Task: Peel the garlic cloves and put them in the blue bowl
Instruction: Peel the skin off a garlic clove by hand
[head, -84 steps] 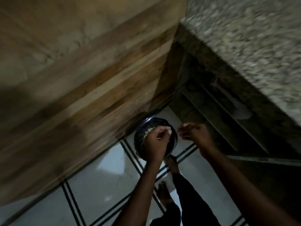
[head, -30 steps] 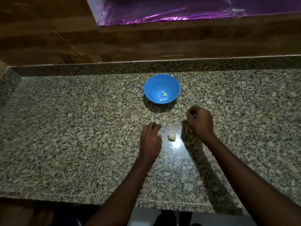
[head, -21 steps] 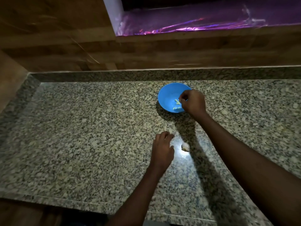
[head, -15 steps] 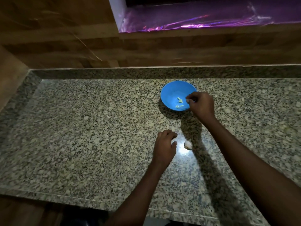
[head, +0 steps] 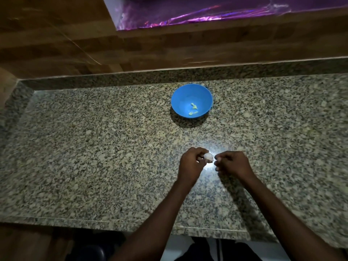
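- Head view: bowl sits toward the back of the counter, well apart from both hands.
- Bowl holds a few pale pieces, apparently peeled cloves; exact count too small to tell. So part of the task looks done.
- Left hand holds a white garlic piece at its curled fingertips, just above or on the counter; which, cannot tell.
- Garlic looks papery white, so judged unpeeled.
- Right hand has curled fingers, tips just beside the garlic; whether it pinches any skin cannot be told.
- No other cloves visible on the counter.
- Left to do, by judgement: strip this piece, drop the clove(s) in the bowl.
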### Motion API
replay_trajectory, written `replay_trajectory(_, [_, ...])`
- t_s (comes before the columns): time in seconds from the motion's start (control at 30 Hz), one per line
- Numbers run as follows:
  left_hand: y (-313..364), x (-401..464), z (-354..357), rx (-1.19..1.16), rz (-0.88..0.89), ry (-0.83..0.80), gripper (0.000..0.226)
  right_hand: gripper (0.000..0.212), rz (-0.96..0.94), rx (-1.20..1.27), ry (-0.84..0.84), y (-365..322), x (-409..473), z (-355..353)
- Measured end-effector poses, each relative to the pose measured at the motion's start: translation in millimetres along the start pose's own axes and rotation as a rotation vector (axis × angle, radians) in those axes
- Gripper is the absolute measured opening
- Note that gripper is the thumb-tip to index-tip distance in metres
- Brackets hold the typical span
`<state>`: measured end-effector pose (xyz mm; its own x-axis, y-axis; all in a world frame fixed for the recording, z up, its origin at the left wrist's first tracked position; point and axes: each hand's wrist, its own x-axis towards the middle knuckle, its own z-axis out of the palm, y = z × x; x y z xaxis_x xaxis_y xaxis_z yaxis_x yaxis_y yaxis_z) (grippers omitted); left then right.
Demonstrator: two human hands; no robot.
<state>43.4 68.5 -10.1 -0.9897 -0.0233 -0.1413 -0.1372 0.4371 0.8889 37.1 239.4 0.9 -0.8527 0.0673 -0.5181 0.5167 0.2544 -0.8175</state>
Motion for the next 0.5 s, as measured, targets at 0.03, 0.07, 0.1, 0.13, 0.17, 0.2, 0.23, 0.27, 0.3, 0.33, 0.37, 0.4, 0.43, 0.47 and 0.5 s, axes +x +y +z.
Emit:
replay_trajectory(0.03, [3, -1, 0, -0.089, -0.037, -0.014, 0.02, 0.011, 0.017, 0.066, -0.025, -2, -1, -2])
replay_trajectory(0.07, [7, -3, 1, -0.172, -0.08, -0.037, 0.019, 0.011, 0.035, 0.127, -0.049, -6, -3, -4])
replay_trajectory(0.1, [12, -5, 2, -0.247, -0.126, -0.055, 0.018, 0.013, 0.049, 0.186, -0.076, -7, -4, -6])
replay_trajectory(0.13, [15, -7, 3, -0.318, -0.173, -0.064, 0.018, 0.014, 0.061, 0.24, -0.098, -8, -4, -9])
replay_trajectory(0.17, [19, -9, 5, -0.385, -0.215, -0.069, 0.019, 0.015, 0.072, 0.286, -0.11, -9, -5, -11])
replay_trajectory(0.2, [21, -10, 7, -0.431, -0.247, -0.073, 0.02, 0.014, 0.078, 0.32, -0.112, -8, -4, -14])
replay_trajectory(0.23, [23, -12, 8, -0.462, -0.263, -0.081, 0.02, 0.014, 0.088, 0.339, -0.11, -8, -4, -17])
replay_trajectory(0.27, [24, -13, 9, -0.484, -0.268, -0.092, 0.02, 0.014, 0.095, 0.353, -0.113, -8, -4, -19])
replay_trajectory(0.3, [27, -14, 9, -0.505, -0.271, -0.105, 0.021, 0.015, 0.097, 0.361, -0.123, -10, -6, -22])
replay_trajectory(0.33, [29, -15, 9, -0.522, -0.274, -0.118, 0.024, 0.014, 0.093, 0.369, -0.137, -12, -7, -24])
replay_trajectory(0.37, [31, -16, 9, -0.538, -0.27, -0.129, 0.027, 0.014, 0.089, 0.374, -0.15, -15, -9, -27])
replay_trajectory(0.4, [34, -17, 9, -0.55, -0.265, -0.137, 0.029, 0.013, 0.084, 0.381, -0.161, -17, -11, -29])
replay_trajectory(0.43, [37, -18, 9, -0.564, -0.267, -0.142, 0.031, 0.013, 0.079, 0.392, -0.169, -19, -12, -31])
replay_trajectory(0.47, [38, -18, 9, -0.586, -0.28, -0.143, 0.032, 0.013, 0.075, 0.406, -0.176, -21, -13, -33])
replay_trajectory(0.5, [40, -18, 8, -0.607, -0.292, -0.146, 0.033, 0.013, 0.073, 0.411, -0.183, -23, -14, -35])
